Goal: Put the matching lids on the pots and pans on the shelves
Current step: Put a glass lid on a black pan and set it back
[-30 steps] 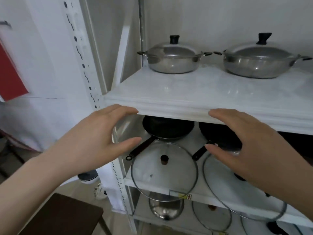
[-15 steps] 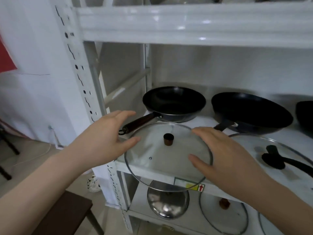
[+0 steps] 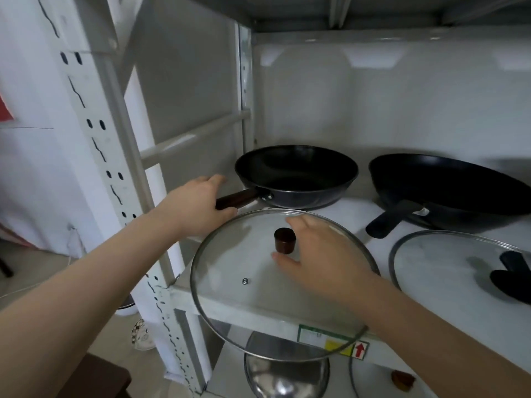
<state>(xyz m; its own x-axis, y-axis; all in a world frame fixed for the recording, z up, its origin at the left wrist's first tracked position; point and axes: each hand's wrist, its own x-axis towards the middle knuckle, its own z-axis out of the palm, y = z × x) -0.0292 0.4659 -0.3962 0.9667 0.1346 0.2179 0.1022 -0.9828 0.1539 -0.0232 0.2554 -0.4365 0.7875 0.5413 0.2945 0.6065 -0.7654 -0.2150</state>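
Fingers of the right hand (image 3: 319,254) loosely bracket the round glass lid's (image 3: 247,271) brown knob (image 3: 284,239), ungripped.

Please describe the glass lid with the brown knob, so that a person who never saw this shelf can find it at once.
On the middle shelf of the white rack, look at the front left corner, before the smaller black frying pan. The glass lid lies there, overhanging the edge. Unlike the neighbouring glass lid with a black handle, it has a round brown knob.

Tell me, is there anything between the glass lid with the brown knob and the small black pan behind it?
Nothing visible blocks it. The glass lid lies just in front of the small black pan, which looks empty. Only the left hand, at the pan's handle, is near that path.
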